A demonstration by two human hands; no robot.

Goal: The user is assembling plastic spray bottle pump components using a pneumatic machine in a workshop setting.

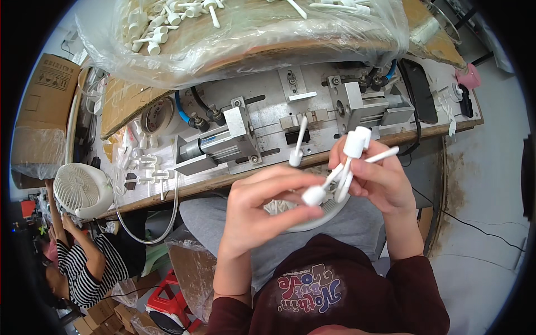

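Note:
My right hand (385, 180) is closed round several white plastic sticks with cylindrical caps (354, 143), which point in different directions. My left hand (268, 205) has thumb and forefinger at the cap of another white capped stick (314, 195); its thin end reaches toward the right hand. Both hands are above my lap, in front of the bench edge. One more white capped stick (300, 140) shows just beyond my hands, cap end lower, by the small metal fixture block (312, 116); whether it rests on anything I cannot tell. Below the hands, a white round container (329, 215) is partly hidden.
Two metal cylinder clamps (220, 139) (371, 106) with blue hoses flank the fixture. Behind stands a plastic-lined cardboard tray (240, 53) of white parts. Loose white parts (148, 170) and a white fan (82, 191) are left. A person in a striped shirt (89, 262) works at far left.

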